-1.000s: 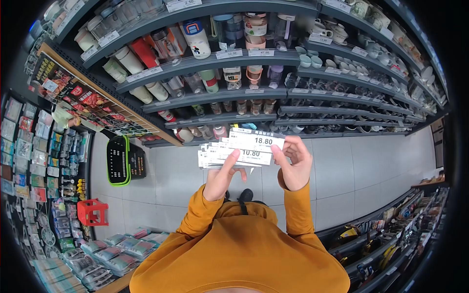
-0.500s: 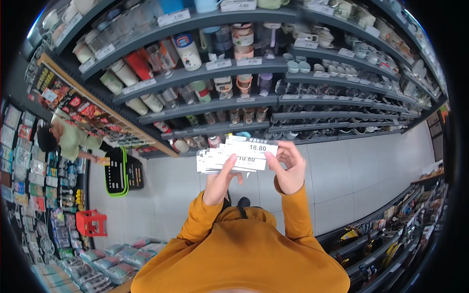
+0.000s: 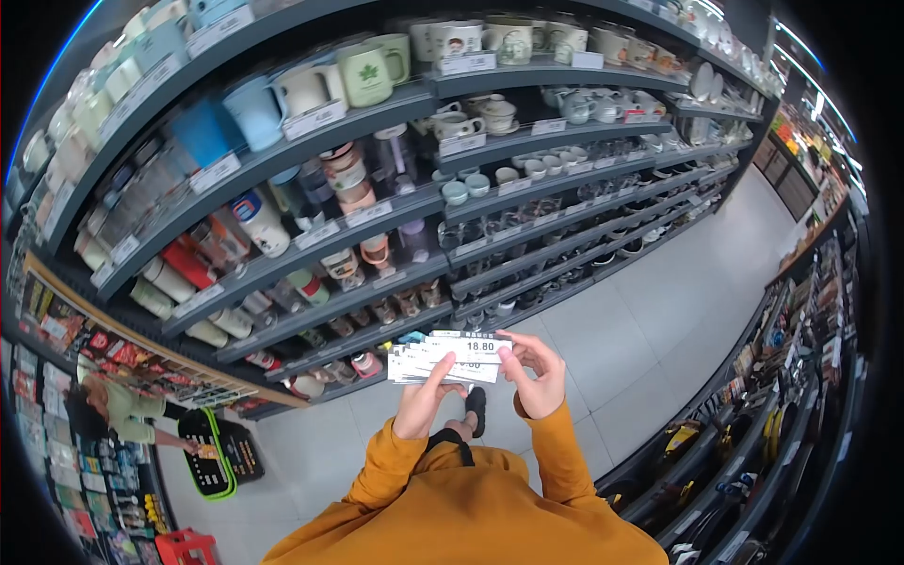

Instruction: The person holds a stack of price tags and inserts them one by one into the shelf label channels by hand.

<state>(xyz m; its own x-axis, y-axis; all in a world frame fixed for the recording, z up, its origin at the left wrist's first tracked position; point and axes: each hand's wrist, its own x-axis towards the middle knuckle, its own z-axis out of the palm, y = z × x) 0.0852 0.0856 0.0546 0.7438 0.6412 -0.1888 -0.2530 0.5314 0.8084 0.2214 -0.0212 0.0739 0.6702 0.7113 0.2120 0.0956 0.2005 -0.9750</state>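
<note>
A fanned stack of white printed price labels [image 3: 476, 347] is held in front of my chest. The top one reads 18.80, and another figure below it is partly covered. My left hand [image 3: 423, 399] grips the stack from the left, thumb pressed on top and fingers mostly hidden underneath. At the right end, my right hand [image 3: 538, 379] pinches the upper label between thumb and fingers. The shelves of cups and bottles stand just beyond the labels.
Mugs [image 3: 370, 75], bottles [image 3: 259, 222] and small bowls [image 3: 455, 193] fill the shelf rack ahead. At left, a person [image 3: 113, 410] reaches over a black basket [image 3: 211, 452] with a green rim. A red basket [image 3: 185, 547] sits lower left. More racks [image 3: 753, 480] line the right.
My view has turned toward the right and up, showing more upper mugs and the far aisle. One of my feet now shows further forward. Both hands still hold the labels; the person's hand is over the basket.
</note>
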